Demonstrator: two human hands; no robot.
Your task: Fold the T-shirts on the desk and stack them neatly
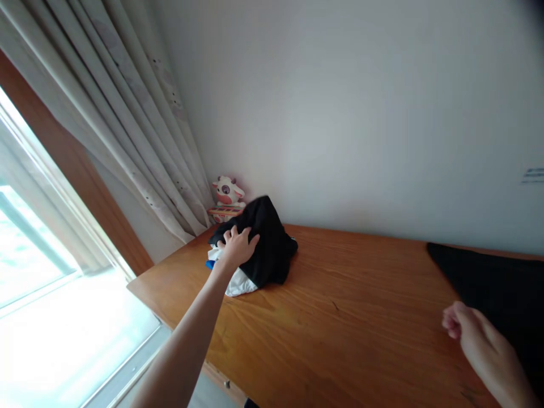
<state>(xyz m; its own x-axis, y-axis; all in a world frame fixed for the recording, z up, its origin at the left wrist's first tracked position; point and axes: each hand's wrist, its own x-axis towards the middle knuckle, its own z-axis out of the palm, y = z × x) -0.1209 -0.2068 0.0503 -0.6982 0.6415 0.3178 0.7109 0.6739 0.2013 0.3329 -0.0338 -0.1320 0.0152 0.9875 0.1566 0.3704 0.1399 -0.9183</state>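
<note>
My left hand [238, 246] rests on a black cloth garment [268, 243] at the far left of the table, fingers spread over the fabric. The garment is bunched up, with a peak just right of the hand. White cloth [242, 283] shows from under it at the front, and a bit of blue cloth [209, 264] peeks out at the left. My right hand [467, 326], at the lower right, is held with its fingers curled in; nothing shows in it. Beside it, a flat black cloth [501, 280] lies on the right part of the table.
A cow-shaped toy with a keyboard [228, 192] stands in the back corner, behind the pile. The wooden table [361, 294] runs along a pale wall [340, 113]. A grey curtain [119, 113] and a bright window [34, 272] are at the left.
</note>
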